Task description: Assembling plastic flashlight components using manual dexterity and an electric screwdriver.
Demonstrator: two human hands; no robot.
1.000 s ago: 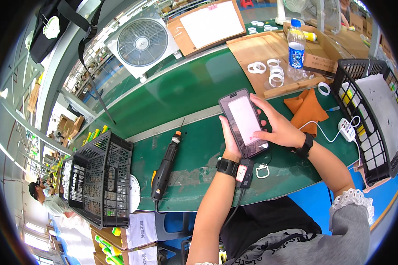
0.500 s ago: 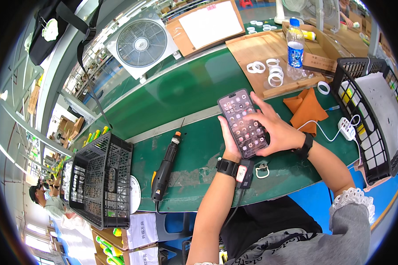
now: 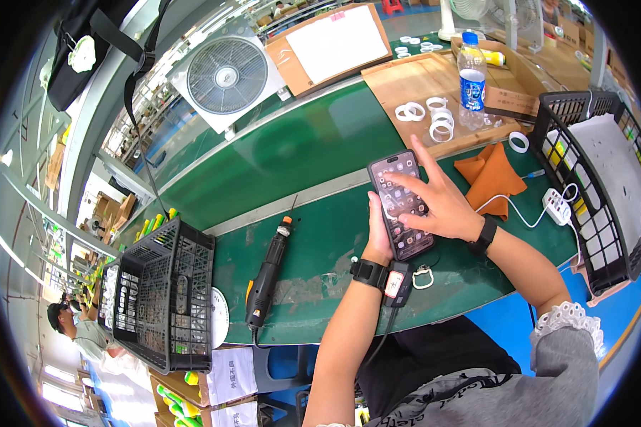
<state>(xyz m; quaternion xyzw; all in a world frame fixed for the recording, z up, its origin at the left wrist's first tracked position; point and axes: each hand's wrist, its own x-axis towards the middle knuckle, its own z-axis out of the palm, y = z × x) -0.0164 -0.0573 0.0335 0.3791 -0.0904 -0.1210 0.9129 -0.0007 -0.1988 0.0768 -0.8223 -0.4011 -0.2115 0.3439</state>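
A smartphone (image 3: 412,245) with a lit screen full of app icons is tilted above the green bench. My left hand (image 3: 379,233) grips it from underneath and along its left edge, the thumb upright beside it. Over the screen, my right hand (image 3: 445,203) has its fingers spread, with fingertips at the glass; exact contact is hard to tell. By my left wrist are a small black box with a cable (image 3: 397,286) and a white cat-head-shaped frame (image 3: 423,277). Further left lies a black electric screwdriver (image 3: 267,274), bit pointing away from me.
A black crate (image 3: 192,285) stands at left, another (image 3: 584,192) at right. An orange cloth (image 3: 493,178) and white power strip (image 3: 558,208) lie right of my hands. Beyond, a wooden board (image 3: 392,85) carries white rings (image 3: 440,128) and a bottle (image 3: 471,89).
The phone has shifted slightly right and nearer to me, with both hands. My right fingers have spread and moved toward the upper part of the screen.
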